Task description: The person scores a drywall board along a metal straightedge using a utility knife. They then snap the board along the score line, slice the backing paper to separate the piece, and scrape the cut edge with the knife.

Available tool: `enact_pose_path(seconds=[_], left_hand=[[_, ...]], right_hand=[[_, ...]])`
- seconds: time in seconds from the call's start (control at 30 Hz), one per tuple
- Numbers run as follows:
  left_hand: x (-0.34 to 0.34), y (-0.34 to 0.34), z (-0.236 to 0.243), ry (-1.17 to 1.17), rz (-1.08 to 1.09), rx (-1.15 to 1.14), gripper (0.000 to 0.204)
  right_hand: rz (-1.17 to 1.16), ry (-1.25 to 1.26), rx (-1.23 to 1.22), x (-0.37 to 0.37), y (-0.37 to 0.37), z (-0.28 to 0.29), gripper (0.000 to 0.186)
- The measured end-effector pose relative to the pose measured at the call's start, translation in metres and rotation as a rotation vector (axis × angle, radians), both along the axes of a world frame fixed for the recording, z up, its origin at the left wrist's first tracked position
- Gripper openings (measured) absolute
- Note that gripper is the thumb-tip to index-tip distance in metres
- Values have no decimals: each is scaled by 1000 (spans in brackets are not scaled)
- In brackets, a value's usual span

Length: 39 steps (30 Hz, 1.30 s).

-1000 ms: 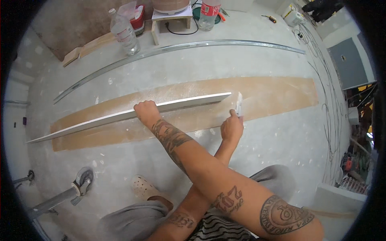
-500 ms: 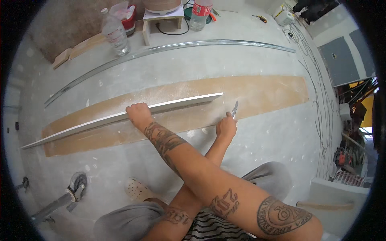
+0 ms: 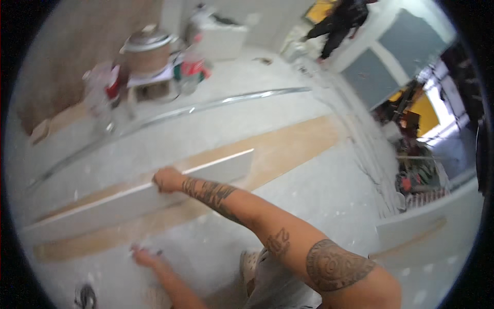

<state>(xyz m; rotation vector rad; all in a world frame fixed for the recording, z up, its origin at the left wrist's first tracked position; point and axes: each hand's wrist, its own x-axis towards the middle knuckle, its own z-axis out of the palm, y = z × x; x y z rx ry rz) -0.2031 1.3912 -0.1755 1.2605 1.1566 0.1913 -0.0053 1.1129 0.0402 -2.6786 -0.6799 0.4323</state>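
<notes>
My right hand (image 3: 169,180) grips the top edge of a long, narrow white board (image 3: 118,208), perhaps plasterboard, which stands on edge with its broad face toward me. Under it lies a long brown sheet (image 3: 293,141) on the floor. My left hand (image 3: 145,257) is low and left, on the near side of the board and apart from it. Its fingers are curled and smeared by motion. It is closed around the utility knife, which shows only as a blurred bit at the fingers.
Beyond the board, a long metal profile (image 3: 206,105) lies across the floor. Behind it are plastic bottles (image 3: 191,72) and a pot (image 3: 147,51) on a small stand. Cables (image 3: 360,154) run along the right. Another person (image 3: 342,23) stands at the far right.
My left hand has swung from the right of the board to the lower left, so my arms no longer cross. The board has tipped to show its broad face. The view has shifted.
</notes>
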Motion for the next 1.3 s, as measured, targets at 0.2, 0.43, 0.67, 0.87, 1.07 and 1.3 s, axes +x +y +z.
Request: enact_pose_path(seconds=[0.2, 0.43, 0.67, 0.87, 1.07, 1.3], left_hand=[[59, 19, 87, -267, 188, -85, 54], [80, -21, 97, -24, 76, -84, 45], [75, -22, 92, -157, 37, -187, 48], [94, -37, 118, -96, -40, 122, 61], [117, -55, 143, -95, -337, 92, 54], [116, 2, 149, 82, -549, 720, 30]], right_hand=[[41, 146, -101, -8, -92, 18, 34], [-144, 351, -48, -29, -116, 17, 53], [-2, 203, -199, -90, -73, 29, 99], [81, -46, -287, -139, -65, 8, 88], [33, 59, -171, -80, -114, -15, 43], [-112, 118, -207, -16, -183, 16, 38]])
